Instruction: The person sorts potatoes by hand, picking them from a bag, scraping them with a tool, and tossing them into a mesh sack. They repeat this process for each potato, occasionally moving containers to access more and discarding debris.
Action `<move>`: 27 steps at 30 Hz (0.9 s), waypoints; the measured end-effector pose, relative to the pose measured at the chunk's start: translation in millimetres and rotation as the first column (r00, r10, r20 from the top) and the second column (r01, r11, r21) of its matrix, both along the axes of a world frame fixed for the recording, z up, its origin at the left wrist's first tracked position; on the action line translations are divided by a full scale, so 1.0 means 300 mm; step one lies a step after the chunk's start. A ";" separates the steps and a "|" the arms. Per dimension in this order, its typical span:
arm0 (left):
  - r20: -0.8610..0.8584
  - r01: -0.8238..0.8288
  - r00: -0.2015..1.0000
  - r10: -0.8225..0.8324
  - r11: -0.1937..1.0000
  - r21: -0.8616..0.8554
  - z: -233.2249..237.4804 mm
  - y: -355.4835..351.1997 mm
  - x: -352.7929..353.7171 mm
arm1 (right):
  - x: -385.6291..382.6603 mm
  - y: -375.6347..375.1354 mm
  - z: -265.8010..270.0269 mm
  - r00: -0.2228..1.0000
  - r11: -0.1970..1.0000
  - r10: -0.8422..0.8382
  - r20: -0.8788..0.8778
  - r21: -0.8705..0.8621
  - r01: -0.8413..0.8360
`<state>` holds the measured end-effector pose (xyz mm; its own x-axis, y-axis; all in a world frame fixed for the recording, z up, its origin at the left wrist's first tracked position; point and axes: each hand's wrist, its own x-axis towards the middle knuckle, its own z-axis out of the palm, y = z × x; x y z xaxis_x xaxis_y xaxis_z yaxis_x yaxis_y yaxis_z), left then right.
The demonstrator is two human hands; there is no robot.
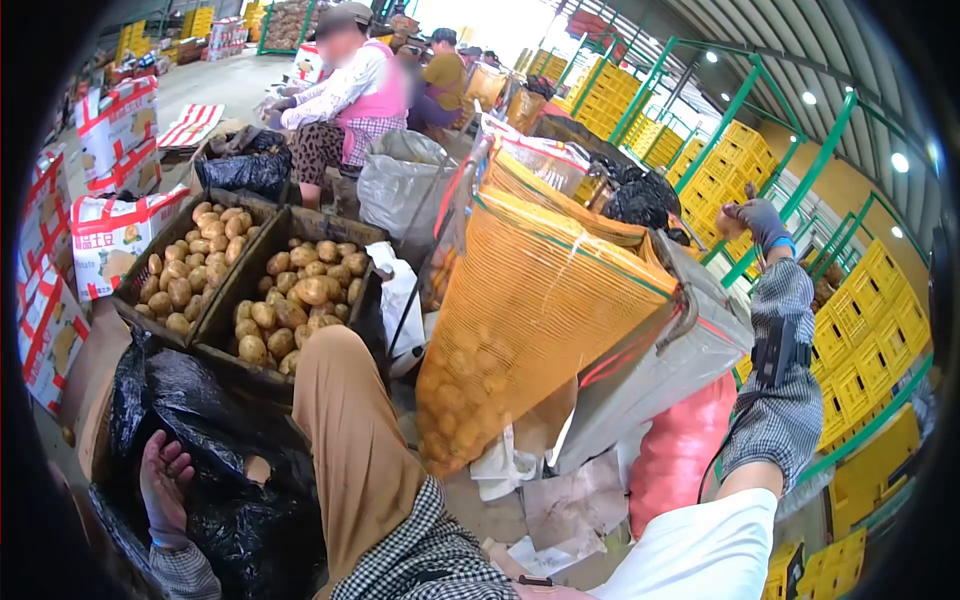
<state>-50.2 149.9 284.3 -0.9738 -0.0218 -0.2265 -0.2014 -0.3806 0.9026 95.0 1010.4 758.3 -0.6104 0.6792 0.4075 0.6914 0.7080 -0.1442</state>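
My left hand, in a greyish glove, is at the lower left beside a black plastic bag. Its fingers are apart and it holds nothing. Raised at the right, my gloved right hand has its fingers curled round something small and brownish that I cannot make out. Two dark crates hold potatoes, one on the left and one nearer the middle. An orange mesh bag stands in the centre with potatoes in its lower part.
Printed cartons stand at the left. Behind the crates are a grey sack and a seated person. A red mesh sack lies by my right arm. Yellow crates are stacked at the right, near green posts.
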 end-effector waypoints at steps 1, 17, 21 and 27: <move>-0.028 0.001 1.000 -0.001 1.000 0.012 0.004 -0.003 0.002 | 0.027 -0.005 -0.016 1.000 1.000 -0.006 0.007 -0.003 0.006; -0.116 -0.138 0.985 0.128 0.987 -0.077 0.119 -0.005 0.127 | -0.694 -2.030 -1.075 0.094 -0.483 0.848 -0.521 -0.835 -0.265; -0.044 -0.275 0.961 0.272 0.942 -0.193 0.068 -0.141 0.201 | -0.790 -2.217 -1.366 0.027 -0.454 0.888 -0.459 -0.885 -0.103; 0.203 -0.349 0.865 0.459 0.841 -0.414 -0.067 -0.443 0.169 | -0.839 -2.227 -1.414 0.055 -0.335 0.939 -0.339 -0.940 -0.060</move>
<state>0.6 16.9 264.0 -0.7530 -0.5300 -0.3899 -0.3672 -0.1533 0.9174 -156.8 342.3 334.2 -0.4804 -0.7719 -0.4165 0.1393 0.4017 -0.9051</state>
